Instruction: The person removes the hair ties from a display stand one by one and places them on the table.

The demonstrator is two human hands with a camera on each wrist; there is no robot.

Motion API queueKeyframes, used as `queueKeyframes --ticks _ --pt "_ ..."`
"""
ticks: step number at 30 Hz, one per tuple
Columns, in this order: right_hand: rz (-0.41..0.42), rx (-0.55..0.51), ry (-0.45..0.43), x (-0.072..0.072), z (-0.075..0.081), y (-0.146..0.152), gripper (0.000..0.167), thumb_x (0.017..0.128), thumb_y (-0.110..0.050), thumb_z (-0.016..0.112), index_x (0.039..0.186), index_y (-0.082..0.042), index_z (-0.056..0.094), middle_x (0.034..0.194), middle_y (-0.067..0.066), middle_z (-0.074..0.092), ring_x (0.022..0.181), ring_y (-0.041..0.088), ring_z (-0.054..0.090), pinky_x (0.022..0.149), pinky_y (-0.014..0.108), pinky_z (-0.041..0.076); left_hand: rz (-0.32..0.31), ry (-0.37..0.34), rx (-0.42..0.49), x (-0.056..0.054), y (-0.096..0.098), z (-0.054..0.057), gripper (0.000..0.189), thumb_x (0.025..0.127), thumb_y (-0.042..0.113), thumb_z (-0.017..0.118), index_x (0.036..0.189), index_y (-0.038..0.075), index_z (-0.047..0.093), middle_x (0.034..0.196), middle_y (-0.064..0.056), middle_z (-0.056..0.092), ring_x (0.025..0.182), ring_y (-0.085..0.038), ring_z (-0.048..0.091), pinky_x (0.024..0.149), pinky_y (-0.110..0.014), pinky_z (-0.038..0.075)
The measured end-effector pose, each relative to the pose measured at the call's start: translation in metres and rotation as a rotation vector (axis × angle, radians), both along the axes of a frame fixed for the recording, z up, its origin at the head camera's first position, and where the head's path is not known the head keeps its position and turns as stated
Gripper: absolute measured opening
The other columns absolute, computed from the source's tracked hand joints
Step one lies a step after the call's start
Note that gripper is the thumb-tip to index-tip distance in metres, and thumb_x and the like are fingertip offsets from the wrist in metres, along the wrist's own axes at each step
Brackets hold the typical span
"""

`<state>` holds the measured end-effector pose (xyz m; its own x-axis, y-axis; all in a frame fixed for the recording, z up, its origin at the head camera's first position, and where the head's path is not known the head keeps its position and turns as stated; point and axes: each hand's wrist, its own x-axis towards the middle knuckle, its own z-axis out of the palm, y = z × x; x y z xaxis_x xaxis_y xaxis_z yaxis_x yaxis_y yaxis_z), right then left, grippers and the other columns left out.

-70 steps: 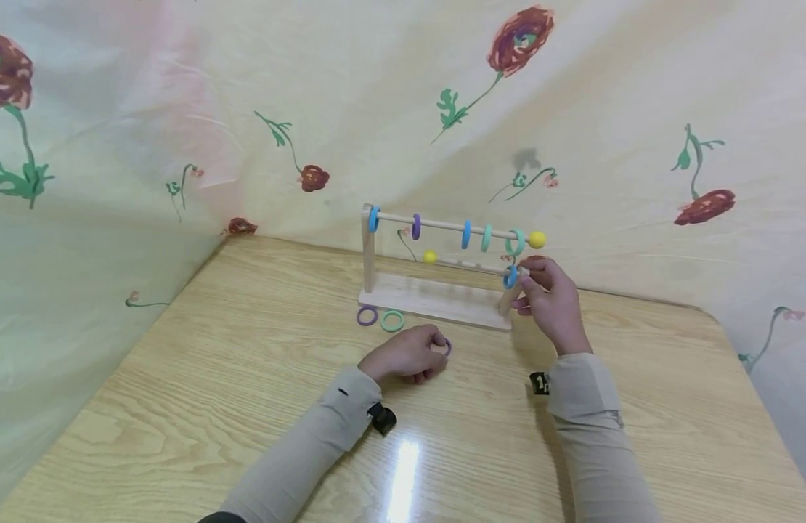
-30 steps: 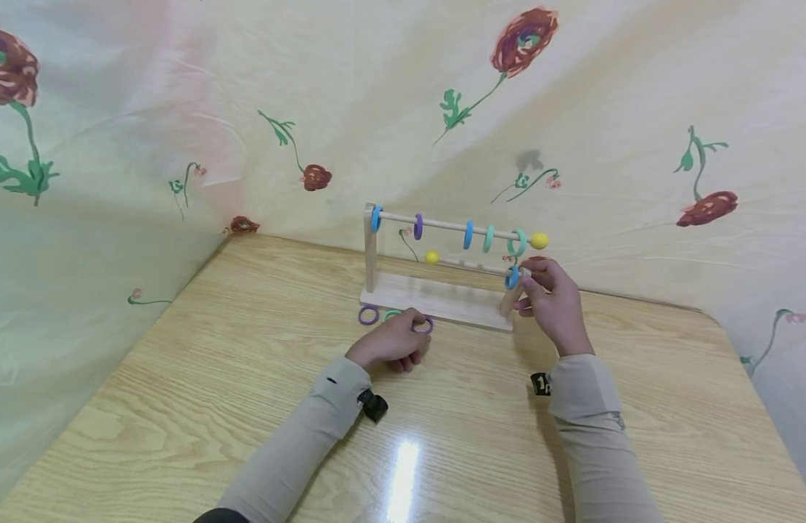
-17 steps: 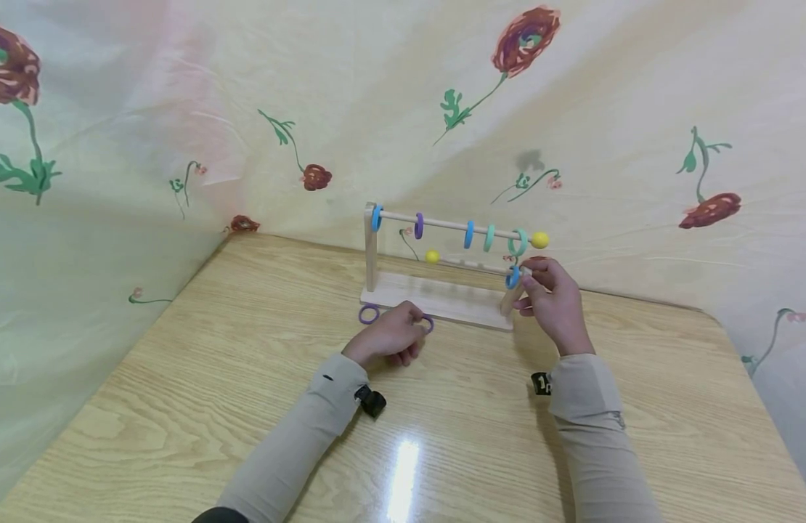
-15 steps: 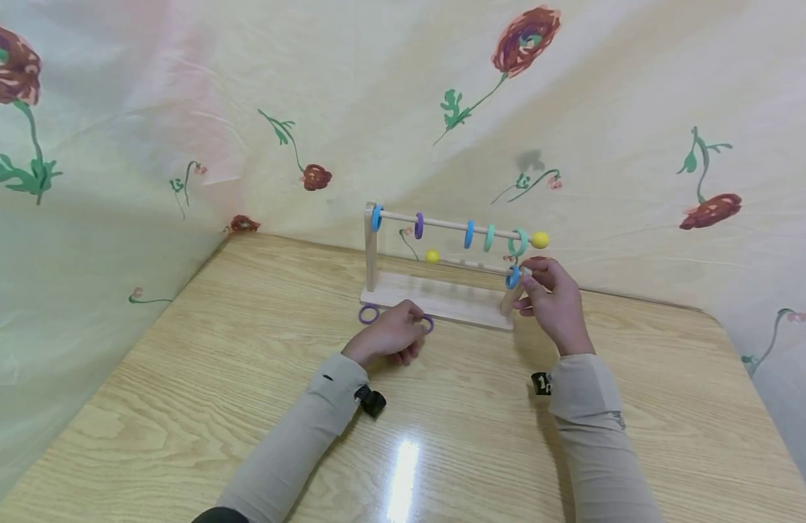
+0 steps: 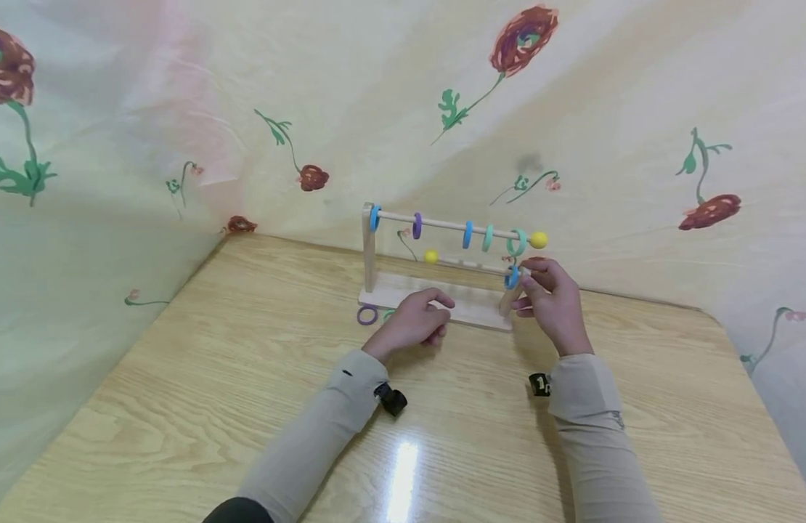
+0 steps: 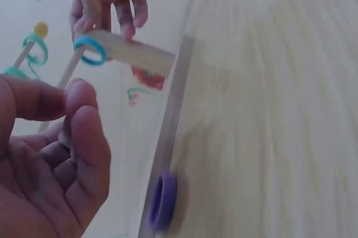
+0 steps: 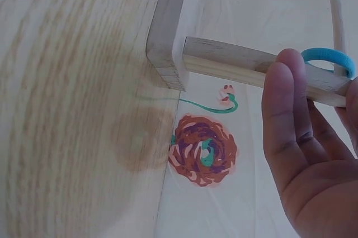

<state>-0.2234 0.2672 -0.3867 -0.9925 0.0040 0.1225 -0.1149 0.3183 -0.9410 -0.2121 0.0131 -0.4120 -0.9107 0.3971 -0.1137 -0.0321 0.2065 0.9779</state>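
Observation:
My left hand (image 5: 412, 319) hovers over the front edge of a wooden ring stand (image 5: 478, 309), its fingers loosely bent; the left wrist view shows nothing between thumb and index finger. Below it, a purple ring (image 6: 162, 201) lies on the table against the base; in the head view the hand hides it. A second purple ring (image 5: 359, 315) and a partly covered green ring (image 5: 388, 314) lie farther left. With fingers and thumb, my right hand (image 5: 555, 305) grips the top of the stand's right post (image 7: 229, 56). Beside it a blue ring (image 5: 511, 277) hangs on the lower rod.
The upper rod, ending in a yellow ball (image 5: 538, 240), carries blue, purple and mint rings (image 5: 487, 238). Another yellow ball (image 5: 431, 256) caps the lower rod's left end. A flowered cloth (image 5: 377, 109) hangs close behind the stand. Wooden table (image 5: 213, 378) extends around it.
My left hand brought a purple ring to the base's front edge, then moved right and loosened its fingers. The green ring is partly visible again. My right hand has stayed on the post.

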Motion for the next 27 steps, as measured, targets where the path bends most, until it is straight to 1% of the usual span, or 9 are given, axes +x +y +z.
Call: queueKeyframes --ticks 6,9,12,14,17,20,22,24,27 --pt "-0.002 -0.034 0.010 -0.002 0.000 -0.003 0.034 0.107 -0.013 0.050 0.139 -0.001 0.049 0.125 0.024 0.058 0.072 0.025 0.072 0.064 0.035 0.062 0.051 -0.001 0.143 -0.012 0.027 0.002 0.026 0.104 0.010 0.053 0.125 -0.004 0.062 0.068 -0.006 0.059 0.054 -0.015 0.055 0.050 -0.025 0.049" --pt "0.001 -0.043 0.016 -0.002 0.000 -0.004 0.035 0.107 -0.014 0.051 0.139 0.001 0.049 0.125 0.024 0.058 0.071 0.025 0.072 0.064 0.036 0.062 0.094 -0.010 0.211 -0.016 0.041 0.000 0.029 0.104 0.012 0.055 0.129 -0.001 0.062 0.068 -0.006 0.061 0.053 -0.014 0.055 0.048 -0.024 0.049" --pt "0.003 -0.041 0.029 -0.002 0.000 -0.005 0.036 0.107 -0.015 0.052 0.139 0.002 0.049 0.127 0.023 0.058 0.071 0.025 0.073 0.064 0.035 0.062 0.112 -0.002 0.258 -0.018 0.055 -0.002 0.034 0.104 0.013 0.057 0.136 0.004 0.060 0.067 -0.005 0.062 0.052 -0.013 0.055 0.048 -0.024 0.050" --pt "0.004 -0.037 0.036 -0.001 0.000 -0.005 0.037 0.107 -0.015 0.052 0.138 0.003 0.049 0.128 0.023 0.057 0.070 0.025 0.072 0.063 0.035 0.062 0.108 0.005 0.279 -0.019 0.062 -0.003 0.036 0.104 0.013 0.058 0.140 0.007 0.058 0.067 -0.004 0.062 0.052 -0.013 0.056 0.047 -0.023 0.051" --pt "0.011 -0.041 0.044 -0.002 -0.001 -0.005 0.036 0.106 -0.013 0.052 0.138 0.003 0.050 0.137 0.023 0.053 0.070 0.024 0.072 0.063 0.034 0.062 0.085 0.008 0.301 -0.020 0.072 -0.004 0.036 0.104 0.016 0.060 0.139 0.010 0.060 0.069 -0.007 0.064 0.052 -0.013 0.057 0.047 -0.023 0.051" --pt "0.017 -0.047 0.047 -0.003 -0.001 -0.004 0.036 0.106 -0.012 0.052 0.138 0.003 0.050 0.147 0.020 0.045 0.071 0.024 0.072 0.064 0.034 0.062 0.049 -0.007 0.328 -0.020 0.081 -0.004 0.034 0.103 0.023 0.063 0.134 0.011 0.064 0.075 -0.018 0.066 0.053 -0.012 0.056 0.048 -0.023 0.050" --pt "0.018 -0.047 0.045 -0.003 -0.002 -0.004 0.036 0.106 -0.011 0.052 0.139 0.003 0.050 0.151 0.019 0.042 0.071 0.023 0.072 0.065 0.035 0.062 0.040 -0.017 0.337 -0.020 0.085 -0.005 0.033 0.102 0.028 0.065 0.130 0.011 0.066 0.078 -0.021 0.066 0.053 -0.012 0.056 0.047 -0.023 0.050" --pt "0.015 -0.043 0.043 -0.004 -0.003 -0.003 0.036 0.106 -0.011 0.052 0.139 0.003 0.050 0.151 0.018 0.042 0.071 0.023 0.072 0.065 0.035 0.062 0.043 -0.027 0.336 -0.020 0.088 -0.006 0.028 0.101 0.026 0.066 0.124 0.009 0.067 0.076 -0.020 0.066 0.052 -0.012 0.055 0.047 -0.023 0.050" --pt "0.009 -0.034 0.039 -0.004 -0.004 -0.002 0.036 0.106 -0.012 0.052 0.139 0.003 0.050 0.149 0.018 0.043 0.071 0.022 0.072 0.066 0.037 0.062 0.046 -0.038 0.312 -0.021 0.091 -0.008 0.017 0.101 0.018 0.066 0.114 0.009 0.068 0.068 -0.010 0.064 0.051 -0.013 0.055 0.047 -0.023 0.049"
